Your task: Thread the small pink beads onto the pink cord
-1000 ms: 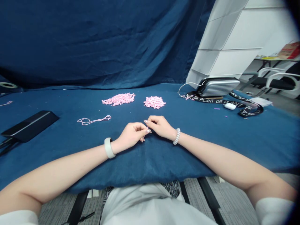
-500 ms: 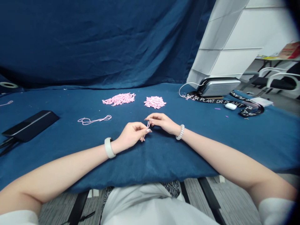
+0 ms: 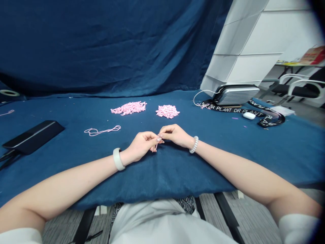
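**Grip:** left hand point(image 3: 140, 146) and right hand point(image 3: 176, 135) meet at the fingertips, together, just above the blue cloth. Left fingertips point(image 3: 159, 139) look pinched on a short pink cord point(image 3: 156, 146). Right fingertips point(image 3: 164, 135) press in against them; whether they also clamp the cord is hidden.

**Cord position:** between the two hands, its lower end hanging just under the left fingers, near the cloth. Upper end hidden by the fingers.

**Cord look:** thin, pale pink, soft-looking, only a small bit showing. Any knot or loop inside the pinch cannot be seen.

**Risk:** cord is short and thin, so a slight loosening of the pinch could let it slip and drop onto the cloth. Long fingernails could also snag it or crowd the grip.

**Near the hands:** white wristband point(image 3: 117, 159) on the left wrist, white coil bracelet point(image 3: 194, 144) on the right. A loose pink cord loop point(image 3: 101, 130) lies on the blue cloth point(image 3: 177, 173), left of the hands.

**Farther out:** two piles of small pink pieces point(image 3: 128, 107) point(image 3: 167, 111) lie ahead, well apart from the hands. Black flat case point(image 3: 33, 135) at left. Silver hard-shell case point(image 3: 235, 95), black printed ribbon point(image 3: 228, 110) and white earbud case point(image 3: 249, 116) at right.
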`<state>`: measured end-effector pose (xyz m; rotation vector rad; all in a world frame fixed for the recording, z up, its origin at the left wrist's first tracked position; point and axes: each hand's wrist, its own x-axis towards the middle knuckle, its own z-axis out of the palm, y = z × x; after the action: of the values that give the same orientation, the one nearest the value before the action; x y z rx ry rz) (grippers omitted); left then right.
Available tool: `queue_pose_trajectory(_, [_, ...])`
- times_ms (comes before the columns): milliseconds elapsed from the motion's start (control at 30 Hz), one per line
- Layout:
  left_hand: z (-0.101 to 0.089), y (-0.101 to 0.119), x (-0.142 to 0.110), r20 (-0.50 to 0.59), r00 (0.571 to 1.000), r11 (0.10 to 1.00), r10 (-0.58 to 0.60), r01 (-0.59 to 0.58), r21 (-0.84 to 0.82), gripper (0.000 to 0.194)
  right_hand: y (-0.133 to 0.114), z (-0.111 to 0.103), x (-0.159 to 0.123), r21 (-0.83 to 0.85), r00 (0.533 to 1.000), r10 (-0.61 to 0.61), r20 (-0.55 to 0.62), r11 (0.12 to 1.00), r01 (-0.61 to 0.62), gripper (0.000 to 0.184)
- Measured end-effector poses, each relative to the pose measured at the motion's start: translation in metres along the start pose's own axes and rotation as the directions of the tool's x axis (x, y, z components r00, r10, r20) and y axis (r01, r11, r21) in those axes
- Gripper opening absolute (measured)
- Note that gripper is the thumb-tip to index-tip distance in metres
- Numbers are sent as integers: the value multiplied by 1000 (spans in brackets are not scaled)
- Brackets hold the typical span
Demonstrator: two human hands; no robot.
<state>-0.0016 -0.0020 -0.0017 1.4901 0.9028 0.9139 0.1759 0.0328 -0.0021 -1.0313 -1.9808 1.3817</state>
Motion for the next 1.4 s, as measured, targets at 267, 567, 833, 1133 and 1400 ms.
queue_pose_trajectory(267, [4,3,3,-97,994,999,-45,45,3,24,7,0,4,-106,990,40,-135,993,-55,67])
queue_pose_trajectory(567, [5,4,4,-130,991,999,-35,33,-16,25,13,1,11,-208,971,-29,-237,978,-21,77])
queue_pose_trajectory(833, [6,6,4,-125,991,999,-42,46,23,25,11,0,10,-156,977,55,-208,984,-89,83])
queue_pose_trajectory(1133, [5,13,-8,-55,995,916,87,-58,396,27,13,-4,6,-184,982,38,-183,980,-72,82])
queue_pose_trajectory(1400, [4,20,-11,-27,996,915,82,-64,398,22,9,2,1,-249,984,-19,-179,968,-26,78])
